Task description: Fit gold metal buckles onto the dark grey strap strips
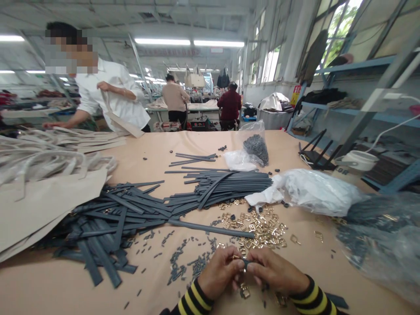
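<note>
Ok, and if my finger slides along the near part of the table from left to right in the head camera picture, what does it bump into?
Beige canvas panels → dark grey strips → small grey pieces → left hand → right hand → clear plastic bag of grey pieces

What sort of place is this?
It looks like a bag-making workshop: canvas tote bags lie piled beside grey strap strips and loose gold buckles on a long table, with other people working behind.

"OR" on beige box (341,173), yellow sign (295,94) unreadable
</note>
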A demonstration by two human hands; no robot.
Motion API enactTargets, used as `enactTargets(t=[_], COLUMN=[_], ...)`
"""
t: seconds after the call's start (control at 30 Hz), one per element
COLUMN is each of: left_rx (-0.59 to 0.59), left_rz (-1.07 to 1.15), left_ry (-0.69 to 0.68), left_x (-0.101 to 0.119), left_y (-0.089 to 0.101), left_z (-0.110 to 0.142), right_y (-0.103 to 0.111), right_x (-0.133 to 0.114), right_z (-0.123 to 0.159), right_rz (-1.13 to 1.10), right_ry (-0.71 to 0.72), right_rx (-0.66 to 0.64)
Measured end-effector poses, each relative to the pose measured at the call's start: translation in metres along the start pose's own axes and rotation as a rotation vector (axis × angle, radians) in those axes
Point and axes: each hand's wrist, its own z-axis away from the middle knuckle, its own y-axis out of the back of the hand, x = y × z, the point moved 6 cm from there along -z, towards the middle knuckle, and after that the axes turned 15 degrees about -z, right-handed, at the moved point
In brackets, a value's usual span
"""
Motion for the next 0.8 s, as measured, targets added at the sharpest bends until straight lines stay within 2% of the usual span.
enactTargets(t=[0.2,0.33,0.4,0.47,0.57,0.67,0.8], left_rx=[0.138,0.189,0.198,0.210,0.213,0.197,0.212], left_rz=[-0.118,-0.114,-0.101,-0.099,-0.113,-0.100,-0.050], left_ry=[0.009,0.043,0.064,0.075,0.069,0.057,0.052], left_x=[-0.009,-0.009,-0.009,-0.010,-0.011,-0.012,-0.015], left_y=[-0.004,-0.006,-0.005,-0.003,-0.002,-0.004,-0.003], left_z=[0.001,-0.001,-0.003,-0.003,-0.004,-0.005,-0.007], right_y=[0.010,0.034,0.039,0.040,0.042,0.044,0.044], right_x=[-0.016,-0.040,-0.040,-0.033,-0.019,-0.014,-0.024], right_z=[-0.015,-0.055,-0.079,-0.098,-0.113,-0.116,-0.111], right_rz=[0.278,0.581,0.653,0.688,0.726,0.742,0.715], right_ry=[-0.018,0.052,0.037,0.012,-0.024,-0.044,-0.023], right_rx=[0.009,0.255,0.302,0.308,0.312,0.321,0.331])
